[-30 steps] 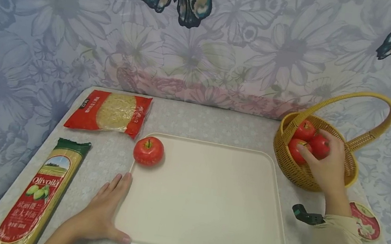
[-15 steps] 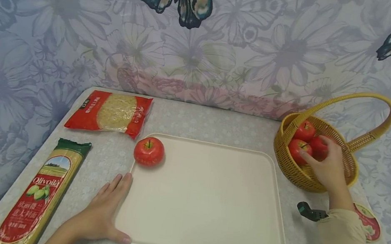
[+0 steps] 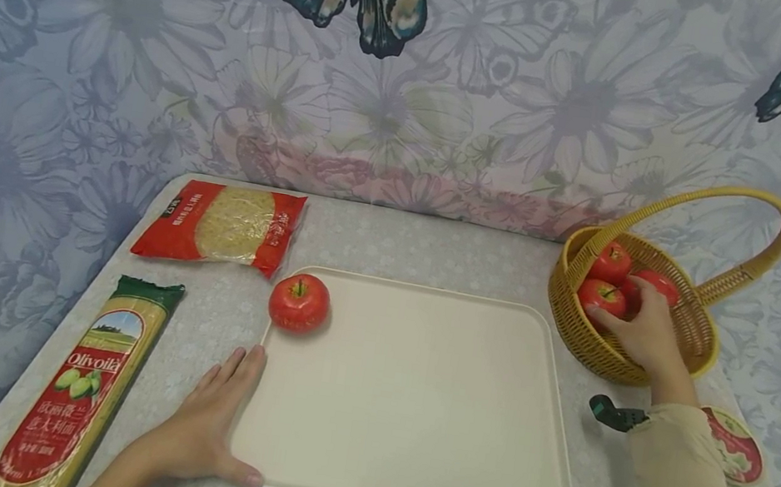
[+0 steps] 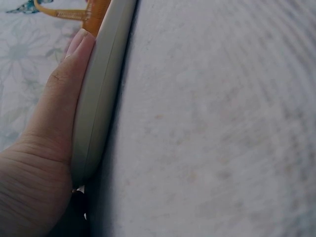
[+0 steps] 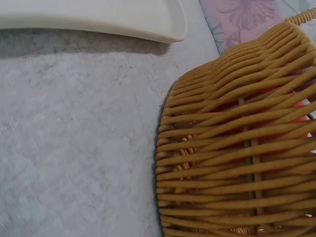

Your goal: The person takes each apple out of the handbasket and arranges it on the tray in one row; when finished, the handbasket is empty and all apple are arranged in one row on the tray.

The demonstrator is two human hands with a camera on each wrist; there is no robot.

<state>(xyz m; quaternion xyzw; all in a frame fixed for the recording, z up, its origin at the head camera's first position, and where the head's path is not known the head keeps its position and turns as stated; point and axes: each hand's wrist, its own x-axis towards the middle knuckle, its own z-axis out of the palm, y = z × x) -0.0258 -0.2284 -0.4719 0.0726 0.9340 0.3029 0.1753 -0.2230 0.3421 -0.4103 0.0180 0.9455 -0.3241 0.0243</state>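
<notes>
My left hand [image 3: 205,418] lies with fingers extended along the left edge of a cream tray [image 3: 413,398], its thumb at the front left corner. In the left wrist view the thumb [image 4: 57,94] lies against the tray's side [image 4: 96,108]. A red apple [image 3: 299,302] sits at the tray's back left corner. My right hand [image 3: 646,332] reaches into a yellow wicker basket [image 3: 579,352], thumb and fingers around the front apple [image 3: 602,295]. Two more red apples, one behind [image 3: 611,262] and one to the right [image 3: 659,285], lie beside it. The right wrist view shows the basket's wall [image 5: 237,148]; that hand is hidden there.
A red pasta bag [image 3: 222,224] lies at the back left, and a long Olivoilà spaghetti pack [image 3: 85,383] at the left. Partly behind the right sleeve [image 3: 691,482] is a round red-labelled item [image 3: 735,446]. The basket's handle [image 3: 777,242] arches up at the right.
My right hand has shifted from the right apple toward the front apple in the basket, its fingers now between the two. The left hand and tray stay put.
</notes>
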